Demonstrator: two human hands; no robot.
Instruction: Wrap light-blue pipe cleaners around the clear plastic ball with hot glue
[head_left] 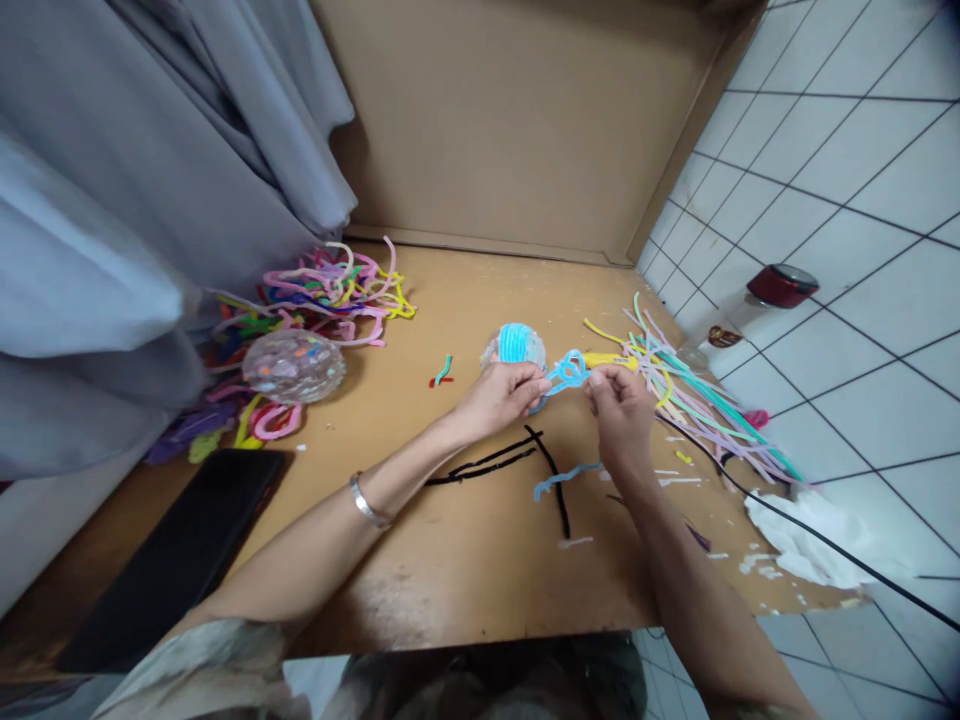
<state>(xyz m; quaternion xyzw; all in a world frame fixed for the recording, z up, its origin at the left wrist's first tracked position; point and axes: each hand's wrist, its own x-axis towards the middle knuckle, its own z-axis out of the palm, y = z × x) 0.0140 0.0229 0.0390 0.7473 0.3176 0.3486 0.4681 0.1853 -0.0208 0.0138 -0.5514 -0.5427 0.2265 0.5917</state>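
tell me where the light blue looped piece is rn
In the head view it's right of centre: the light blue looped piece is pinched between the left hand and right hand, just right of the blue-wrapped ball.

Before you, the tabletop [465,570] presents smooth, glossy wood; the bracelet [367,500], polished metal; the curtain [150,200], matt cloth; the wall tiles [847,210], smooth and glossy.

The table [420,570] lay bare along its near edge, and a hand could have passed there. Black strips [559,490] crossed the middle. Tangled stems [330,290] and a clear ball [294,367] blocked the left; loose straight stems [705,400] and a cable [810,532] obstructed the right.
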